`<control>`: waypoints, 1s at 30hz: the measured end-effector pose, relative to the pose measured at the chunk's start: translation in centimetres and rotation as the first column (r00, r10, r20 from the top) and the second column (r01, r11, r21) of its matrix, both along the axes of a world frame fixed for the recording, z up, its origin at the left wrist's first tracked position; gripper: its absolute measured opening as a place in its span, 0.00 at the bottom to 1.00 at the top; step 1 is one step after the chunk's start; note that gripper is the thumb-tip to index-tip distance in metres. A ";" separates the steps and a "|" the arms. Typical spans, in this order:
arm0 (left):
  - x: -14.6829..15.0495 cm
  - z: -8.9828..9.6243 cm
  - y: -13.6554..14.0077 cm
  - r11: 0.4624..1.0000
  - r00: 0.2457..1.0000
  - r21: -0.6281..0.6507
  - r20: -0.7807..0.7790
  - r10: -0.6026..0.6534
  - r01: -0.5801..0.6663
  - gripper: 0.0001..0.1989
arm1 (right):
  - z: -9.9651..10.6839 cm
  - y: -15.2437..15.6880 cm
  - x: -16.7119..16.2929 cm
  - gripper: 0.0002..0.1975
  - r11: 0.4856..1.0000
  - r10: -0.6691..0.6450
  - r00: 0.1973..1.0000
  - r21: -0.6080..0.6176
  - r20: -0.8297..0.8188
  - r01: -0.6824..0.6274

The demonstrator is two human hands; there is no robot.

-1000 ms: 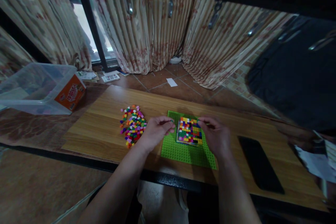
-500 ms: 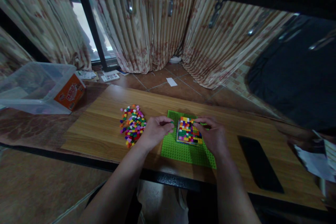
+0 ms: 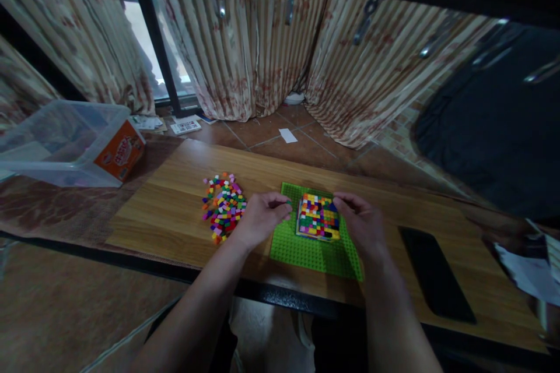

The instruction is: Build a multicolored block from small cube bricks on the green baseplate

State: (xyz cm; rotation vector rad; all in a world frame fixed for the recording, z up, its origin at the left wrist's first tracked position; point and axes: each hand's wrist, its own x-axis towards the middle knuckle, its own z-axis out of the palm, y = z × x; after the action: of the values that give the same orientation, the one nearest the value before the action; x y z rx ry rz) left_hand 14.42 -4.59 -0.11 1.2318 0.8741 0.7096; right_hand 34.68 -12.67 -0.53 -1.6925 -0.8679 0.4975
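A low block of small multicoloured toy bricks stands on a green studded baseplate. Just left of it is my left hand, thumb and forefinger pinched on a small green brick. At the block's far right corner is my right hand, its thumb and forefinger drawn close together. Whether these fingertips hold a brick or only touch the corner is too small to tell. Loose mixed bricks lie in a pile beyond my left hand.
The baseplate rests on a wooden tabletop. A black flat slab lies to the right, with papers farther out. On the left stands a clear plastic bin with an orange label. Striped curtains hang behind.
My right hand has shifted right, from over the block's top to its far right corner, uncovering more bricks. My left hand keeps its pinch on the green brick. The view has shifted slightly.
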 end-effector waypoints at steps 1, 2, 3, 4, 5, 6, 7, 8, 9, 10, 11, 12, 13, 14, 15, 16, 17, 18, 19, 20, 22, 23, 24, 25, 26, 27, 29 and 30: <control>0.0 0.0 0.0 1.000 1.000 0.002 0.001 -0.003 0.003 0.05 | 0.0 0.1 -0.1 0.17 1.000 -0.003 1.000 0.006 0.002 0.003; 0.0 0.0 0.0 1.000 1.000 0.002 0.002 -0.003 0.003 0.05 | 0.1 0.2 -0.3 0.17 1.000 0.002 1.000 0.012 0.009 -0.002; 0.1 0.0 -0.1 1.000 1.000 0.001 0.003 -0.003 0.003 0.05 | 0.0 0.3 -0.4 0.16 1.000 0.013 1.000 0.018 0.020 -0.014; 0.1 0.0 -0.1 1.000 1.000 0.000 0.004 -0.003 0.003 0.04 | 0.0 0.5 -0.6 0.16 0.999 0.024 0.999 0.022 0.032 -0.024; 0.1 0.0 -0.1 1.000 1.000 0.000 0.005 -0.003 0.003 0.04 | -0.1 0.6 -0.7 0.16 0.999 0.031 0.999 0.023 0.041 -0.032; 0.1 0.0 -0.1 1.000 1.000 0.000 0.005 -0.001 0.001 0.04 | -0.1 0.7 -0.8 0.16 0.999 0.035 0.998 0.021 0.048 -0.036; 0.1 0.1 -0.1 1.000 1.000 0.003 0.004 0.000 0.000 0.04 | -0.2 0.8 -0.8 0.15 0.999 0.036 0.998 0.017 0.054 -0.037; 0.1 0.1 -0.1 1.000 1.000 0.007 0.001 -0.002 0.002 0.04 | -0.3 0.9 -0.9 0.15 0.999 0.039 0.998 0.014 0.059 -0.040; 0.0 0.1 -0.1 1.000 1.000 0.012 -0.003 -0.005 0.005 0.03 | -0.4 0.9 -0.9 0.14 0.999 0.042 0.997 0.010 0.062 -0.042; 0.0 0.1 -0.1 1.000 1.000 0.018 -0.007 -0.008 0.008 0.03 | -0.5 0.9 -0.9 0.14 0.999 0.044 0.997 0.008 0.062 -0.045; 0.0 0.0 -0.1 1.000 1.000 0.023 -0.011 -0.010 0.011 0.03 | -0.5 1.0 -0.9 0.14 0.999 0.047 0.997 0.006 0.061 -0.048; 0.1 0.0 -0.1 1.000 1.000 0.027 -0.014 -0.011 0.011 0.03 | -0.6 1.0 -0.9 0.13 0.999 0.046 0.997 0.006 0.058 -0.047; 0.1 -0.1 -0.1 1.000 1.000 0.030 -0.015 -0.010 0.010 0.03 | -0.6 1.0 -0.9 0.13 0.999 0.045 0.998 0.007 0.051 -0.045; 0.1 -0.2 -0.1 0.999 1.000 0.031 -0.016 -0.008 0.009 0.03 | -0.6 1.0 -0.9 0.13 0.999 0.041 0.998 0.009 0.041 -0.041; 0.1 -0.2 -0.1 0.999 1.000 0.034 -0.016 -0.011 0.012 0.04 | -0.6 1.0 -0.9 0.12 0.999 0.040 0.999 0.010 0.031 -0.040; 0.2 -0.3 -0.1 0.999 1.000 0.037 -0.018 -0.019 0.019 0.04 | -0.6 1.0 -1.0 0.12 0.999 0.041 0.999 0.011 0.021 -0.042; 0.2 -0.4 0.0 0.999 0.999 0.040 -0.018 -0.027 0.027 0.04 | -0.6 1.1 -1.0 0.13 0.999 0.043 0.999 0.011 0.013 -0.043; 0.2 -0.4 0.0 0.998 0.999 0.043 -0.017 -0.034 0.035 0.04 | -0.6 1.1 -1.0 0.13 0.999 0.044 0.999 0.011 0.006 -0.044; 0.2 -0.5 0.0 0.998 0.999 0.045 -0.015 -0.038 0.039 0.04 | -0.5 1.1 -1.0 0.13 0.999 0.045 0.999 0.011 0.001 -0.045; 0.2 -0.5 -0.1 0.998 0.999 0.046 -0.014 -0.039 0.040 0.04 | -0.5 1.2 -1.0 0.13 0.999 0.043 0.999 0.011 -0.003 -0.043; 0.2 -0.5 -0.1 0.998 0.999 0.046 -0.010 -0.037 0.037 0.05 | -0.5 1.3 -0.9 0.13 0.999 0.043 0.999 0.010 -0.006 -0.043; 0.3 -0.6 -0.2 0.998 0.999 0.047 -0.010 -0.036 0.036 0.05 | -0.5 1.4 -0.9 0.13 0.999 0.045 0.999 0.012 -0.005 -0.045; 0.3 -0.5 -0.2 0.998 0.999 0.048 -0.012 -0.039 0.039 0.05 | -0.6 1.5 -0.8 0.13 0.999 0.048 0.999 0.016 -0.003 -0.048; 0.4 -0.5 -0.3 0.998 0.999 0.049 -0.013 -0.040 0.041 0.05 | -0.6 1.5 -0.8 0.12 0.998 0.051 0.999 0.020 0.002 -0.051; 0.5 -0.5 -0.3 0.998 0.999 0.049 -0.013 -0.044 0.044 0.05 | -0.7 1.6 -0.7 0.12 0.998 0.053 0.999 0.027 0.004 -0.053; 0.6 -0.5 -0.4 0.998 0.999 0.050 -0.012 -0.048 0.049 0.04 | -0.7 1.6 -0.7 0.12 0.998 0.055 0.998 0.032 0.004 -0.055; 0.6 -0.5 -0.4 0.997 0.998 0.049 -0.008 -0.058 0.058 0.04 | -0.8 1.5 -0.7 0.12 0.998 0.059 0.998 0.033 0.001 -0.059; 0.7 -0.5 -0.4 0.997 0.998 0.048 -0.006 -0.060 0.061 0.04 | -0.8 1.4 -0.7 0.12 0.997 0.065 0.998 0.031 0.002 -0.065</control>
State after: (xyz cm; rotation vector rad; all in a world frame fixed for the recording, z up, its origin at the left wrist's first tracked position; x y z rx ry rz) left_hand 15.09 -5.02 -0.57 1.2983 0.8243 0.6829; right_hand 33.94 -11.24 -1.34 -1.6403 -0.9297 0.5245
